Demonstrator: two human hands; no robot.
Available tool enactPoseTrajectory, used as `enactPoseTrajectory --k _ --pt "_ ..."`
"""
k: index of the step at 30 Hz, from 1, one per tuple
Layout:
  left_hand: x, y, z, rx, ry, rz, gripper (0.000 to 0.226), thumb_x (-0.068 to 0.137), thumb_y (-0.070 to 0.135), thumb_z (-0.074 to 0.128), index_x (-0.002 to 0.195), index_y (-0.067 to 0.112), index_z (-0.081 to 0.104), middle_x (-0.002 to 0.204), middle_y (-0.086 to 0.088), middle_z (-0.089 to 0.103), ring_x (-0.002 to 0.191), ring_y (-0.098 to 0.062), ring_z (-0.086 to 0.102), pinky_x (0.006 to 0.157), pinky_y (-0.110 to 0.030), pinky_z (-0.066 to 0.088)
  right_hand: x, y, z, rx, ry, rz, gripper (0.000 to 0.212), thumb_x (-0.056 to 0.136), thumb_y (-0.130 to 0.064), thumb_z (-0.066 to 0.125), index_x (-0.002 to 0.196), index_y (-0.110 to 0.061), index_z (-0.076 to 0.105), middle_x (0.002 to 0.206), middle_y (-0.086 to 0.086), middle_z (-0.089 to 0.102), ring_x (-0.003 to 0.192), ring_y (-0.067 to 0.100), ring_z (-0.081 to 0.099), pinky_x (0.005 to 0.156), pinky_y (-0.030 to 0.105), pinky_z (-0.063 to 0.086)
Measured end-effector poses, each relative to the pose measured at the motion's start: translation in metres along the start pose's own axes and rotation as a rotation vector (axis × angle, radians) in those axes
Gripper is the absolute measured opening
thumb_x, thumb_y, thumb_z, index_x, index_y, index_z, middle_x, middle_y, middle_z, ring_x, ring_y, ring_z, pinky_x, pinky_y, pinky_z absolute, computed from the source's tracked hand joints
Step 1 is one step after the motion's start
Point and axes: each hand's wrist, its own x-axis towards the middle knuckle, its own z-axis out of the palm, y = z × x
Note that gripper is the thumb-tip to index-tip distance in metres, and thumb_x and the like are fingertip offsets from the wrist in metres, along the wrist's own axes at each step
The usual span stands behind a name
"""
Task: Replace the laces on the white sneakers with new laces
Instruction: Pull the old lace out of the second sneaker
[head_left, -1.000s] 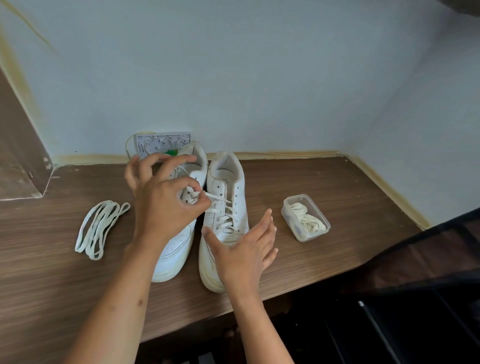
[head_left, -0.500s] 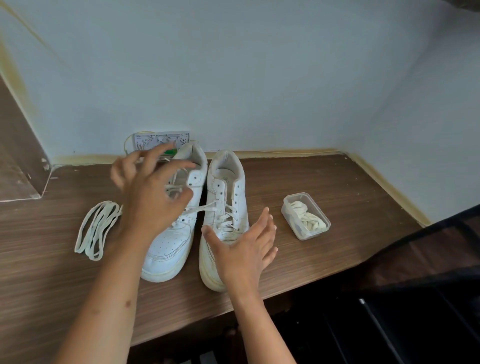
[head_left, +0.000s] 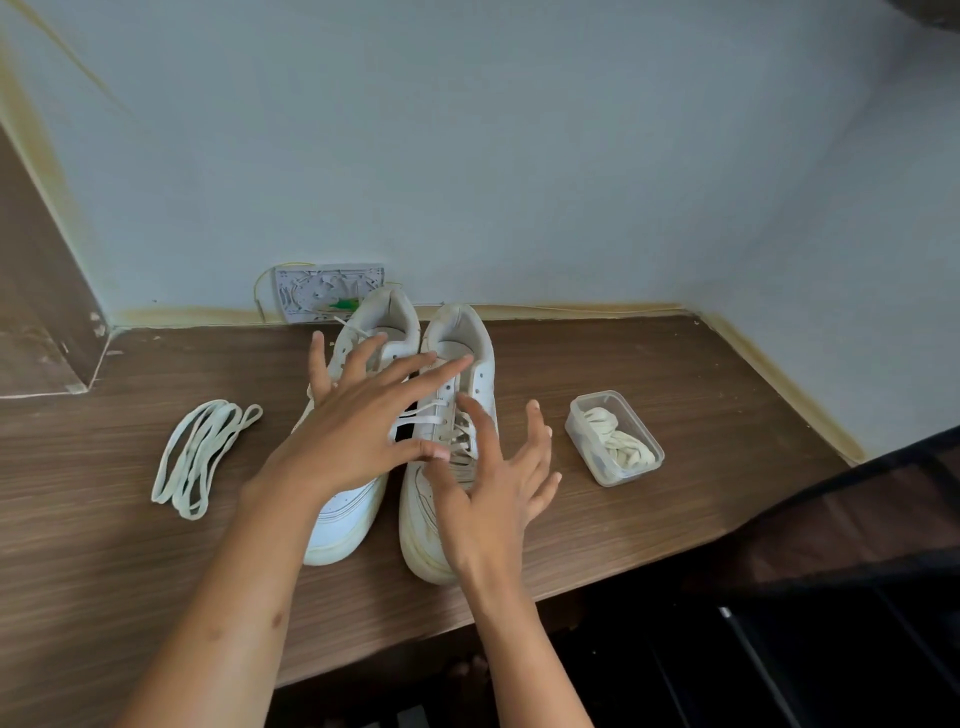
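While both hands hang over the two white sneakers in the middle of the frame, neither one holds anything. The left hand (head_left: 358, 431) has its fingers spread wide and straight, and it covers most of the left sneaker (head_left: 345, 512), with its fingertips reaching across to the top of the right sneaker (head_left: 457, 364). The right hand (head_left: 493, 493) is open too, with loosely bent fingers over the front of the right sneaker, near its crossed laces (head_left: 457, 441); I cannot tell if it touches them. The shoes stand side by side on the brown wooden table (head_left: 675, 493), heels toward the wall. A bunch of flat white laces (head_left: 200, 457) lies on the table at the left of the frame, well apart from the shoes. A small clear plastic box (head_left: 615, 439) with a bundle of laces inside sits at the right. It looks like the job is at the step of taking the old laces out, and the right sneaker still has its laces in. The next move would need fingers to pinch a lace end and pull it out through the holes.
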Motion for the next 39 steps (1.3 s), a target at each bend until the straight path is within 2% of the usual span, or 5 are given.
enactPoseTrajectory --k 6,13,25,35,39 --pt "0.001 0.004 0.003 0.047 -0.023 -0.024 0.098 0.079 0.067 0.061 0.136 0.067 -0.019 0.16 0.026 0.004 0.147 -0.018 -0.013 0.1 -0.055 -0.032 0.004 -0.004 -0.004 -0.006 0.029 0.007 0.054 0.084 -0.036 0.035 0.135 -0.049 0.047 0.161 -0.01 -0.002 0.146 0.008 -0.022 0.117 0.051 -0.017" --pt "0.003 0.018 -0.006 -0.059 -0.03 -0.084 0.093 0.067 0.058 0.077 0.141 0.059 0.021 0.152 0.031 0.023 0.143 -0.02 0.005 0.104 -0.057 -0.029 0.024 0.001 -0.006 -0.302 -0.035 -0.098 0.032 0.103 -0.032 0.042 0.13 -0.044 0.054 0.163 -0.002 -0.006 0.147 0.024 -0.027 0.114 0.057 -0.017" --pt "0.002 0.015 -0.011 -0.178 -0.015 -0.151 0.091 0.053 0.063 0.081 0.131 0.057 0.035 0.118 0.033 0.042 0.139 -0.015 0.015 0.109 -0.058 -0.025 0.031 -0.001 -0.013 0.896 0.178 0.489 0.013 0.086 -0.015 0.067 0.082 -0.025 0.075 0.133 -0.006 0.051 0.128 0.02 0.049 0.107 0.045 0.042" --pt "0.002 0.016 -0.009 -0.204 0.015 -0.162 0.088 0.054 0.059 0.084 0.129 0.058 0.036 0.099 0.039 0.041 0.134 -0.009 0.016 0.11 -0.057 -0.023 0.028 0.003 -0.014 -0.172 0.028 -0.192 0.026 0.099 -0.046 0.049 0.121 -0.044 0.062 0.159 -0.007 0.011 0.145 0.02 -0.001 0.116 0.046 0.004" --pt "0.002 0.017 -0.009 -0.19 0.013 -0.166 0.086 0.061 0.049 0.084 0.13 0.059 0.034 0.107 0.035 0.042 0.134 -0.01 0.016 0.112 -0.058 -0.021 0.029 0.002 -0.007 -0.122 -0.005 -0.183 0.028 0.098 -0.05 0.05 0.113 -0.035 0.068 0.158 -0.006 0.016 0.144 0.017 -0.001 0.118 0.052 0.005"
